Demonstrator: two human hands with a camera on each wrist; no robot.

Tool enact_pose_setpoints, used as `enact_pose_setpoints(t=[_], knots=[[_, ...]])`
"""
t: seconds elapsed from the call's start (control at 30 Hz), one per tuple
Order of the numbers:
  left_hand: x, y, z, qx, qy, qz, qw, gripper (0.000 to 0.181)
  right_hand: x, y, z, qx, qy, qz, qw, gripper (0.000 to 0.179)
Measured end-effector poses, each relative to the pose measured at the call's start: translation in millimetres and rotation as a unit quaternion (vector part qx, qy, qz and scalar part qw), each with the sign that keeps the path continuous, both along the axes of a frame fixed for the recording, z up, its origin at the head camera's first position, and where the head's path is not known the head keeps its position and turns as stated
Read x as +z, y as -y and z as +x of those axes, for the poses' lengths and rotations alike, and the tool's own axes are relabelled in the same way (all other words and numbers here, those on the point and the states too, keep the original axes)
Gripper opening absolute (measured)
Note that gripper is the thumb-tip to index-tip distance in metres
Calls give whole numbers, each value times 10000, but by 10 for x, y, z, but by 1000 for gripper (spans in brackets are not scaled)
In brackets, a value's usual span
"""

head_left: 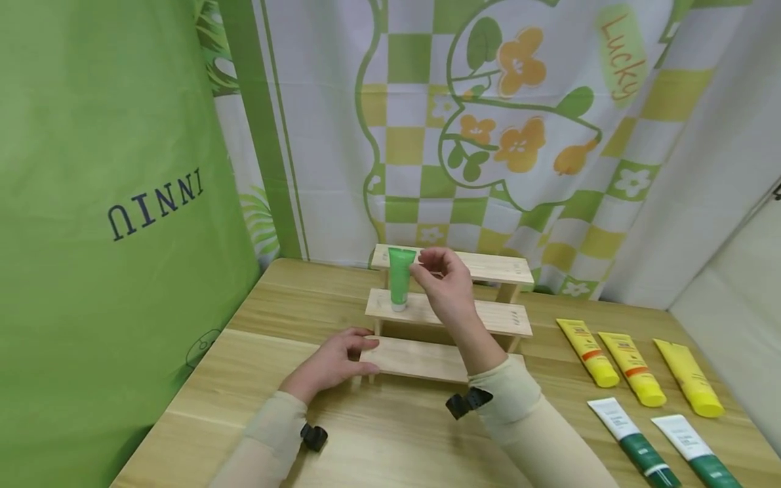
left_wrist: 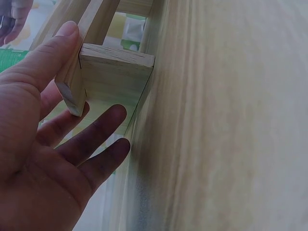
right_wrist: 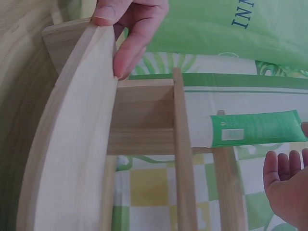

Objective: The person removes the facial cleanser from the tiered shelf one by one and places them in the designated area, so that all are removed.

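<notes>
A three-tier wooden step shelf [head_left: 421, 357] stands on the table. My left hand [head_left: 334, 362] grips the left end of its lowest board. In the left wrist view, the thumb lies on one side of that board [left_wrist: 72, 91] and fingers on the other; the remaining fingers are spread. A green tube [head_left: 399, 278] stands upright on the middle board near its left end, white cap down. Beside its upper right edge is my right hand [head_left: 448, 285], fingers loosely bent and thumb at the tube's edge. The right wrist view shows the green tube [right_wrist: 257, 129] and several fingertips [right_wrist: 284, 166] apart from it.
Right of the shelf lie three yellow tubes [head_left: 634, 371] on the wooden table [head_left: 262, 379]. Nearer the front are two white-and-green tubes [head_left: 634, 440]. A patterned curtain [head_left: 415, 135] hangs behind, and a green cover [head_left: 122, 305] stands at the left.
</notes>
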State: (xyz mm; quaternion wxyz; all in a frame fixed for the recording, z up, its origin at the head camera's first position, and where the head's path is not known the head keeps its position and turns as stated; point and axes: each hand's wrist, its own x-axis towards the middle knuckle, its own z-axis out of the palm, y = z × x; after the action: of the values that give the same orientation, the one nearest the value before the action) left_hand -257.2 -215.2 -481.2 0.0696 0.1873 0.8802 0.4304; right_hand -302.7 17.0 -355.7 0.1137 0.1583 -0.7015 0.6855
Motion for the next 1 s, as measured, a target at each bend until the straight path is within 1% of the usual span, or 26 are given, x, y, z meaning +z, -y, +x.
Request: enact_pose_setpoints(t=[0.17,0.3,0.4,0.53,0.8,1.0], knots=[[33,2,-2,5,-13,-48,10000,61,-27,44,-42,209,52,-39,9998,32],[53,-4,-10,-11,-60,-27,10000,61,-29,66,-59,241,47,74,9997,31],[49,-7,-17,-29,-86,-3,10000,61,-30,76,-68,217,11,110,9997,30],[38,-4,-21,-52,-90,25,9999,61,-37,96,-72,141,52,16,9999,28],[35,-5,-12,-29,11,103,9999,60,-67,128,-49,-16,10,-101,9999,23],[13,8,-3,-11,42,76,10000,60,-95,132,-36,-10,45,-102,9999,24]])
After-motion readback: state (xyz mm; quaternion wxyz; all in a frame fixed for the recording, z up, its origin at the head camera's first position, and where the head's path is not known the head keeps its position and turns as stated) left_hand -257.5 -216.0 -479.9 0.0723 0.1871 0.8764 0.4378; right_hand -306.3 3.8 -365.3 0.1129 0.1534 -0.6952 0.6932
